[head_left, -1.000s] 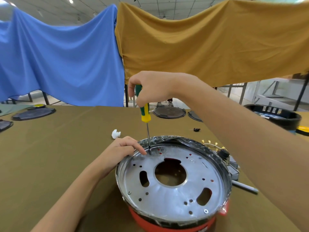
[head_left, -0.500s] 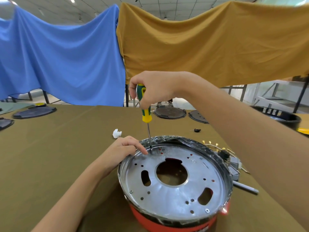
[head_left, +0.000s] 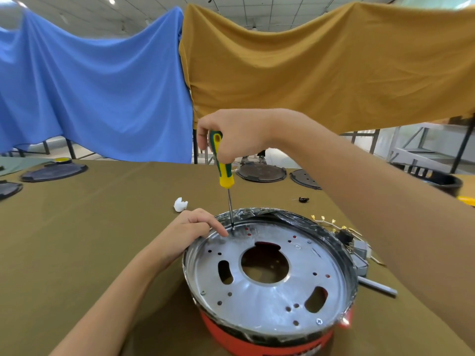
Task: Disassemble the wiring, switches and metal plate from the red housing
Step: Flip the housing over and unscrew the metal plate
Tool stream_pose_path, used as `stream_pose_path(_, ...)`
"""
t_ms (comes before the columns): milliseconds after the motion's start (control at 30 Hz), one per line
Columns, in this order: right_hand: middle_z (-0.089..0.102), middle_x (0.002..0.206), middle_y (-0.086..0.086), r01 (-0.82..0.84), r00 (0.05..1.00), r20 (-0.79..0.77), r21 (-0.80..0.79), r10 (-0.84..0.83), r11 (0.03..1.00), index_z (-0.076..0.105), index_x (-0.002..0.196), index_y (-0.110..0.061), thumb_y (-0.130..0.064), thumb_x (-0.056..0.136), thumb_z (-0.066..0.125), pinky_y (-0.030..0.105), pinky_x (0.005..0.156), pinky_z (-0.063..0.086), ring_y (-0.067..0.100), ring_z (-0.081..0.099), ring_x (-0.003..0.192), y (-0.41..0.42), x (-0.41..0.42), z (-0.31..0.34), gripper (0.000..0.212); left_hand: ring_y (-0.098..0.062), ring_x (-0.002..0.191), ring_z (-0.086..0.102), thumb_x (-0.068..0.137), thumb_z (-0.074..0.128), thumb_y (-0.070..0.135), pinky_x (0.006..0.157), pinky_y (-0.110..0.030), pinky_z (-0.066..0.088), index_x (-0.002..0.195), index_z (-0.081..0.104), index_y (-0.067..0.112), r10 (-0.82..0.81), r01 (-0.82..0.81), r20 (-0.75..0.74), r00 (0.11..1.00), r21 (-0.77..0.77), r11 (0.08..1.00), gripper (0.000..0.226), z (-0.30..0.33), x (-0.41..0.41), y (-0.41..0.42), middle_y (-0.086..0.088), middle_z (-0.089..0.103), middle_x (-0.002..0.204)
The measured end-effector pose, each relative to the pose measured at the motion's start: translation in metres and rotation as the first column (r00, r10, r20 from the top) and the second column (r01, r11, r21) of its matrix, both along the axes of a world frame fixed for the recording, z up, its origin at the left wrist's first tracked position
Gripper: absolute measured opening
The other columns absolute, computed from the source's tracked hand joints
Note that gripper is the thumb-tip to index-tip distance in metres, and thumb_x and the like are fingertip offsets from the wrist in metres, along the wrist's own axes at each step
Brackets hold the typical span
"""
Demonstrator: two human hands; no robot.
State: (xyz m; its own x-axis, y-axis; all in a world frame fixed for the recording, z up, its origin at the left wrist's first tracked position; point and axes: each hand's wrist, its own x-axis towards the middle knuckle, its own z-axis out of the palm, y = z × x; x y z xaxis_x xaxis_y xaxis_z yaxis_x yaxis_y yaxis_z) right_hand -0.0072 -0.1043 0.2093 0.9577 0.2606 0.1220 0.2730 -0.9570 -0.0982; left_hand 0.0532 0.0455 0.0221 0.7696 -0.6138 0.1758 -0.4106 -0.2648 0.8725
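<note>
At the near middle of the table (head_left: 77, 227), in the head view, the red housing (head_left: 257, 340) is sitting with the round metal plate (head_left: 270, 291) lying across its open top. The right hand (head_left: 236, 134) is gripping the green and yellow screwdriver (head_left: 223, 170) upright, fingers curled round the handle, and its tip is standing on a screw at about eleven o'clock on the plate. The left hand (head_left: 190, 227) is resting on the rim at about ten o'clock, with its index finger stretched out just beside the tip; it is grasping nothing that I can see, and its other fingers are curled loosely under. Another screw (head_left: 319, 321) is showing at about five o'clock on the plate. At two to three o'clock of the housing, wiring with brass terminals (head_left: 331, 223) and a grey switch part (head_left: 359, 258) are lying on the table. A crumpled white scrap (head_left: 180, 203) is sitting at about eleven o'clock of the housing, and dark round lids (head_left: 261, 172) are lying farther back.

The risks, as I judge them: the tip may be slipping out of the screw head if the shaft tilts, and the nearby left finger would be catching it. The housing may also be turning under the torque, since only one hand is steadying it. A loosened screw could be dropping through one of the plate's openings.
</note>
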Motion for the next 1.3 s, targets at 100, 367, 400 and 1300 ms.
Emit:
stream_pose_path(100,0.048,0.079,-0.005,0.240,0.965,0.158,-0.223,-0.208,0.945,0.051,0.087,-0.021,-0.054,0.092,0.055,0.030,0.055,0.033,0.012,0.045,0.064,0.006,0.003,-0.005,0.034,-0.022,0.102,0.055,0.085,0.044,-0.009,0.095,-0.034,0.044,0.078,0.081,0.021,0.000,0.000,-0.007,1.000,-0.005,1.000,0.048,0.000,-0.001,0.000,-0.004,0.058,0.105)
stream_pose_path(367,0.055,0.089,-0.005,0.046,0.998,0.046,-0.108,-0.041,0.993,0.058,0.101,-0.016,-0.023,0.097,0.057,0.028,0.061,0.038,0.014,0.049,0.072,-0.008,0.005,0.000,0.008,-0.013,0.097,0.056,0.086,0.045,-0.007,0.094,-0.030,0.045,0.079,0.081,0.022,0.000,0.000,-0.002,1.000,0.006,1.000,0.047,0.000,-0.001,0.000,0.000,0.059,0.103)
stream_pose_path(400,0.058,0.093,-0.004,0.013,1.000,-0.003,-0.030,-0.013,0.999,0.060,0.104,-0.017,-0.016,0.093,0.060,0.027,0.062,0.039,0.013,0.050,0.073,-0.009,0.002,0.003,0.011,-0.013,0.098,0.056,0.086,0.045,-0.007,0.094,-0.030,0.045,0.079,0.081,0.022,-0.001,0.001,0.001,1.000,0.009,1.000,0.047,0.001,-0.001,0.000,0.000,0.059,0.104)
stream_pose_path(1300,0.048,0.076,-0.001,0.361,0.910,0.322,-0.315,-0.259,0.878,0.046,0.079,-0.015,-0.051,0.100,0.046,0.030,0.053,0.031,0.014,0.043,0.061,-0.013,0.007,-0.010,0.042,-0.021,0.100,0.056,0.082,0.047,0.001,0.094,-0.035,0.045,0.078,0.081,0.022,0.000,0.000,-0.023,1.000,0.003,1.000,0.040,0.000,-0.001,0.000,-0.003,0.061,0.104)
